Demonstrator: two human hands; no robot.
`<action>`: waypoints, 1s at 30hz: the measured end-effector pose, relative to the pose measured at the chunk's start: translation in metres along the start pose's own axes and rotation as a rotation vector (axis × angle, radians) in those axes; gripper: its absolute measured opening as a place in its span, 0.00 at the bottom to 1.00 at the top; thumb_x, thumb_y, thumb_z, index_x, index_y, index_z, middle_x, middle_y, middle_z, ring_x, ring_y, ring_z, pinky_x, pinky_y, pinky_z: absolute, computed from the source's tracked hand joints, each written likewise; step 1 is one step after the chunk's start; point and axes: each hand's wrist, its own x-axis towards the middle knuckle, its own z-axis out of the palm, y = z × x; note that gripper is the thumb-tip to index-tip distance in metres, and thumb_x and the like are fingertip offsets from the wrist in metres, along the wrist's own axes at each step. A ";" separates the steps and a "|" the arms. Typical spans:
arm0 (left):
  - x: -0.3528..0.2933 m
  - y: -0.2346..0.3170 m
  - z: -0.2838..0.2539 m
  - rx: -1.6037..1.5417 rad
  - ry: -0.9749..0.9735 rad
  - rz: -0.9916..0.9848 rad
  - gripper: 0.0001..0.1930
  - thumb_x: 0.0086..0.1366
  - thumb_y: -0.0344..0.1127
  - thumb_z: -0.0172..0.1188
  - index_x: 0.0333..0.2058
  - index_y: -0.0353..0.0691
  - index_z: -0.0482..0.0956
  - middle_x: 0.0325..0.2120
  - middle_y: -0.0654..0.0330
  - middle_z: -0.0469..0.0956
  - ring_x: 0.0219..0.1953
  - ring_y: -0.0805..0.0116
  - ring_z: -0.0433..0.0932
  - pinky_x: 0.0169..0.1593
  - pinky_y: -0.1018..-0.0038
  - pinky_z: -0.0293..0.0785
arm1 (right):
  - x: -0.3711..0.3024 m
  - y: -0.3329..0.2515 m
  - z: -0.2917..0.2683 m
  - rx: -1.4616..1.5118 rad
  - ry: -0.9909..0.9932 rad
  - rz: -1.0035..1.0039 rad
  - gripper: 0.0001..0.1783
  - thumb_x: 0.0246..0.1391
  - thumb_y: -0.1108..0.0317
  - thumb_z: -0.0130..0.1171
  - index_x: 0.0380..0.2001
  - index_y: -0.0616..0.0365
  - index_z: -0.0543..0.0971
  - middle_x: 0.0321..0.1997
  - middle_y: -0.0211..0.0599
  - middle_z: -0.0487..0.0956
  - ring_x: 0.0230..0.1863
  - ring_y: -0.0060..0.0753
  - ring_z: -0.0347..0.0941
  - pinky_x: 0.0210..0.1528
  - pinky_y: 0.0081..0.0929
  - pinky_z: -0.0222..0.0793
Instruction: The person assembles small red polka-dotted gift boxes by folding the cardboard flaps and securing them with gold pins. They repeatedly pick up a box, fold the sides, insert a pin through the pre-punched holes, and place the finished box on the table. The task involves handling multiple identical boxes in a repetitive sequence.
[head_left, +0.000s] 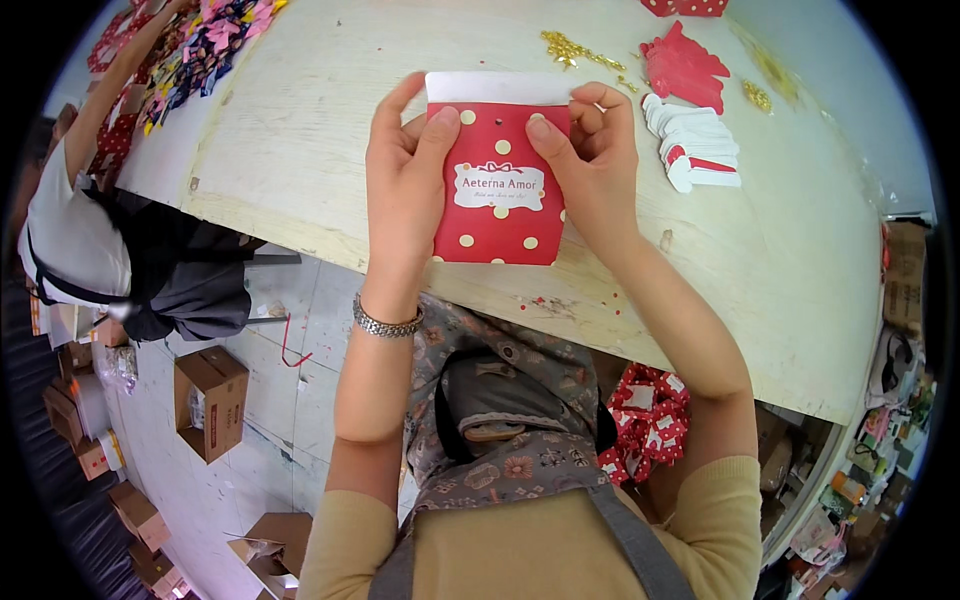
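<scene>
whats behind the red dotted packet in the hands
Pale tabletop shows around the red dotted packet. The left hand and right hand have thumbs in front, other fingers partly behind its edges. Whatever lies directly behind its middle is covered.

Head-worn fisheye view, looking down over the bench.
The left of two side-by-side cameras faces steeply down from the wearer's head, upright and unmirrored. The hands are close to the lens, above centre; the wearer's torso fills the lower middle, the floor shows at left, and straight edges bend toward the rim.
</scene>
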 end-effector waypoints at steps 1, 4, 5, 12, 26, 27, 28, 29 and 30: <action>0.000 -0.001 -0.001 0.064 0.002 0.029 0.17 0.66 0.32 0.51 0.51 0.35 0.63 0.35 0.56 0.77 0.34 0.78 0.75 0.37 0.81 0.73 | 0.001 -0.002 0.001 0.005 -0.004 0.026 0.16 0.54 0.69 0.60 0.43 0.62 0.70 0.32 0.29 0.76 0.33 0.16 0.71 0.34 0.16 0.69; -0.001 -0.009 -0.004 0.250 0.007 0.190 0.16 0.66 0.32 0.52 0.50 0.33 0.66 0.35 0.58 0.77 0.34 0.77 0.77 0.37 0.81 0.75 | -0.002 -0.006 0.001 -0.011 -0.044 0.073 0.16 0.54 0.69 0.60 0.44 0.62 0.69 0.32 0.30 0.77 0.33 0.16 0.72 0.35 0.16 0.69; -0.001 -0.012 -0.005 0.307 0.006 0.293 0.15 0.66 0.31 0.52 0.50 0.33 0.67 0.35 0.58 0.77 0.34 0.77 0.77 0.37 0.81 0.75 | -0.004 -0.007 -0.001 -0.038 -0.075 0.068 0.16 0.54 0.69 0.60 0.44 0.62 0.69 0.33 0.31 0.77 0.33 0.17 0.72 0.36 0.16 0.70; -0.005 0.004 -0.002 0.090 -0.104 -0.002 0.12 0.65 0.32 0.54 0.45 0.34 0.71 0.35 0.60 0.78 0.33 0.78 0.76 0.35 0.81 0.74 | -0.007 -0.001 -0.005 -0.060 -0.143 -0.012 0.15 0.55 0.67 0.60 0.43 0.60 0.69 0.34 0.33 0.78 0.34 0.17 0.73 0.35 0.18 0.70; -0.010 0.004 -0.008 -0.015 -0.138 0.086 0.10 0.67 0.28 0.48 0.46 0.35 0.71 0.34 0.59 0.77 0.35 0.80 0.76 0.36 0.82 0.74 | -0.007 -0.008 -0.003 -0.010 -0.205 0.110 0.13 0.57 0.71 0.55 0.45 0.59 0.72 0.32 0.34 0.79 0.32 0.18 0.74 0.34 0.17 0.71; -0.010 0.004 -0.008 -0.032 -0.145 0.096 0.10 0.68 0.28 0.47 0.46 0.36 0.70 0.34 0.59 0.77 0.35 0.80 0.75 0.36 0.82 0.73 | -0.007 -0.006 -0.003 -0.024 -0.214 0.071 0.12 0.58 0.71 0.54 0.45 0.59 0.72 0.32 0.34 0.79 0.32 0.18 0.74 0.35 0.17 0.71; -0.009 0.003 -0.010 -0.024 -0.158 0.108 0.09 0.68 0.28 0.47 0.44 0.36 0.71 0.33 0.60 0.77 0.34 0.81 0.75 0.36 0.83 0.73 | -0.006 -0.006 -0.002 -0.014 -0.211 0.044 0.11 0.57 0.72 0.54 0.44 0.60 0.73 0.32 0.33 0.79 0.33 0.18 0.74 0.35 0.17 0.71; -0.007 -0.002 -0.015 -0.015 -0.172 0.120 0.08 0.68 0.27 0.46 0.43 0.36 0.72 0.33 0.61 0.77 0.33 0.81 0.74 0.36 0.83 0.72 | -0.006 -0.006 -0.001 -0.005 -0.209 0.017 0.09 0.57 0.74 0.53 0.42 0.60 0.75 0.32 0.33 0.79 0.33 0.18 0.73 0.35 0.17 0.71; -0.005 -0.005 -0.018 -0.005 -0.185 0.133 0.08 0.68 0.27 0.46 0.42 0.36 0.73 0.32 0.61 0.77 0.33 0.81 0.74 0.36 0.84 0.72 | -0.006 -0.007 0.001 0.005 -0.207 -0.010 0.08 0.57 0.75 0.52 0.40 0.61 0.76 0.33 0.32 0.79 0.34 0.18 0.73 0.36 0.17 0.70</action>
